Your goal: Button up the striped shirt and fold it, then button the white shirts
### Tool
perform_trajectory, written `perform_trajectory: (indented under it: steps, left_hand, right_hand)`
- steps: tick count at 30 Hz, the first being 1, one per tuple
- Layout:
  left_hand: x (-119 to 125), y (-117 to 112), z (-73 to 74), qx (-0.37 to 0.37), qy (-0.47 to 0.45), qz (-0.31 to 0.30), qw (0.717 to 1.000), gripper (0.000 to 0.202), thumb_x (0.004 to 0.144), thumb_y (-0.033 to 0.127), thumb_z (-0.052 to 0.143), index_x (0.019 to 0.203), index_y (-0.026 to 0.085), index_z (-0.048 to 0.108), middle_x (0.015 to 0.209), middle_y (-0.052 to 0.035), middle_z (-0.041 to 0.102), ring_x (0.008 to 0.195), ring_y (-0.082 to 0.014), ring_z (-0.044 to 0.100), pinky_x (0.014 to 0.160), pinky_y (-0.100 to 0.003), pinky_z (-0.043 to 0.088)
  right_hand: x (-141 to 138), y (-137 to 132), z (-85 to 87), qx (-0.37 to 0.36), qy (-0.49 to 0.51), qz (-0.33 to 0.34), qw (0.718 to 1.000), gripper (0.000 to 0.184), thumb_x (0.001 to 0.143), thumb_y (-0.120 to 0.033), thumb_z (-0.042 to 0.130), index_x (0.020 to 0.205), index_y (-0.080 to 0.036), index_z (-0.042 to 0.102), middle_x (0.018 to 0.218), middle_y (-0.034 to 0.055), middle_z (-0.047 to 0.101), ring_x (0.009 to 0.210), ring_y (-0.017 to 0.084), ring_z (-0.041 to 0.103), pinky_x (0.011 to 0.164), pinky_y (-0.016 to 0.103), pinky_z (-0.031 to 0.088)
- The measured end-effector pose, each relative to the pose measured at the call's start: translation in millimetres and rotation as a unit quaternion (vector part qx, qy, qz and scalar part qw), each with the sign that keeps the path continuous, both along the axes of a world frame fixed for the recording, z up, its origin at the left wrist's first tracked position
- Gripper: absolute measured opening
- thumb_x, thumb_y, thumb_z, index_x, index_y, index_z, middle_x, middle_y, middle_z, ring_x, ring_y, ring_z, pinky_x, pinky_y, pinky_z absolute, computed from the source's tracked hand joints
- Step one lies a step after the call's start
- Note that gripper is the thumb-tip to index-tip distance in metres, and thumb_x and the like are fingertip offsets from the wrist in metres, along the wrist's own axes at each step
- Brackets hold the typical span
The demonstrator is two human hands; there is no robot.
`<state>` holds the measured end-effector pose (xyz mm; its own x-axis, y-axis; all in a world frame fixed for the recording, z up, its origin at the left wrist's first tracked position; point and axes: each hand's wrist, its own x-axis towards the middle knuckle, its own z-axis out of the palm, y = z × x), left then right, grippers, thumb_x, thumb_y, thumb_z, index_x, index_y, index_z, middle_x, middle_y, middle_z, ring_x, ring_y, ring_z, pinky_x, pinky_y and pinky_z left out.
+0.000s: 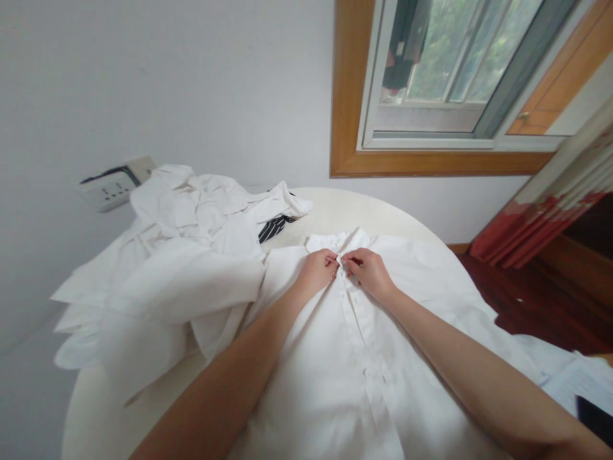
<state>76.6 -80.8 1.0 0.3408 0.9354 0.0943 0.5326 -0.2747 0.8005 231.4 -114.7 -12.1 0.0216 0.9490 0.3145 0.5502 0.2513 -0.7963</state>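
Note:
A white button-up shirt (325, 358) lies spread on the round table, its collar at the far end and its button placket running toward me. My left hand (320, 268) pinches the placket edge just below the collar. Close beside it, my right hand (366, 268) also has thumb and fingers closed on the placket. Between the fingertips the cloth is lifted in a small fold; any button there is too small to make out. Further down the front the two placket edges lie slightly apart, with a button (366, 372) showing.
A heap of white garments (191, 255) covers the table's left side, with a black-and-white striped cloth (274, 229) beneath it. The white table (368, 207) meets the wall near a socket (108, 190) and a wood-framed window (352, 163). Papers (582, 383) lie at the right.

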Motion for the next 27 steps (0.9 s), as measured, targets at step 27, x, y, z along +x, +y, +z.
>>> perform_trajectory:
  steps: [27]
  left_hand:
    - [-0.8,3.1,-4.6,0.014,0.013,-0.027,0.999,0.027,0.086,0.029,0.044,0.072,0.016,0.063,0.062,-0.0015,0.065,0.056,-0.0124,0.061,0.056,-0.022,0.045]
  right_hand:
    - [-4.1,2.5,1.3,-0.013,-0.051,-0.027,0.998,0.018,0.083,-0.025,0.053,0.077,-0.017,0.068,0.07,0.0032,0.066,0.061,0.012,0.058,0.061,0.023,0.043]
